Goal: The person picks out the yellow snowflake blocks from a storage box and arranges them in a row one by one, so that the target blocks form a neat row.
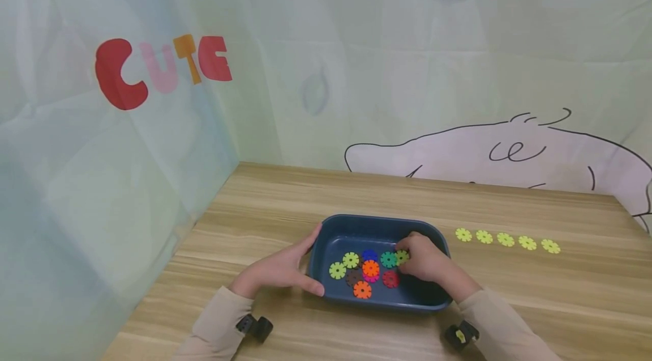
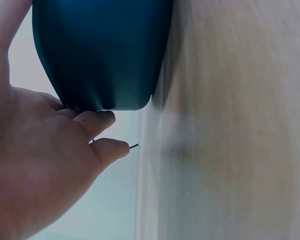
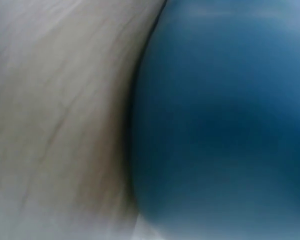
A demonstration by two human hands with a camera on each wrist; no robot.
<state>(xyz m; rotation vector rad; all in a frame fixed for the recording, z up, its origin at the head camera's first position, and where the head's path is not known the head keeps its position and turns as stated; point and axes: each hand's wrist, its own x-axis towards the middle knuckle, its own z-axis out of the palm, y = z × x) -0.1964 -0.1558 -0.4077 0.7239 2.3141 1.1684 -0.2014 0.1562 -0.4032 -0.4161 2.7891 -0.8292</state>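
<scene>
A dark blue rectangular tub (image 1: 377, 224) sits on the table with notched plastic discs inside it. My left hand (image 1: 277, 267) holds the tub's left end, thumb by the front corner and fingers towards the back. In the left wrist view, bent fingers of the left hand (image 2: 50, 145) touch the outer wall of the tub (image 2: 105, 55). My right hand (image 1: 424, 258) reaches inside and pinches a yellow-green disc (image 1: 402, 257) beside a teal disc (image 1: 389, 259). The right wrist view shows only the blurred tub wall (image 3: 215, 125), with that hand out of sight.
Several yellow discs (image 1: 506, 239) lie in a row on the wooden table (image 1: 285, 191), right of the tub. Orange (image 1: 363, 289), red (image 1: 391, 279), blue, brown and yellow-green discs (image 1: 337, 270) fill the tub's left and middle. Printed cloth walls (image 1: 285, 67) stand behind and at left.
</scene>
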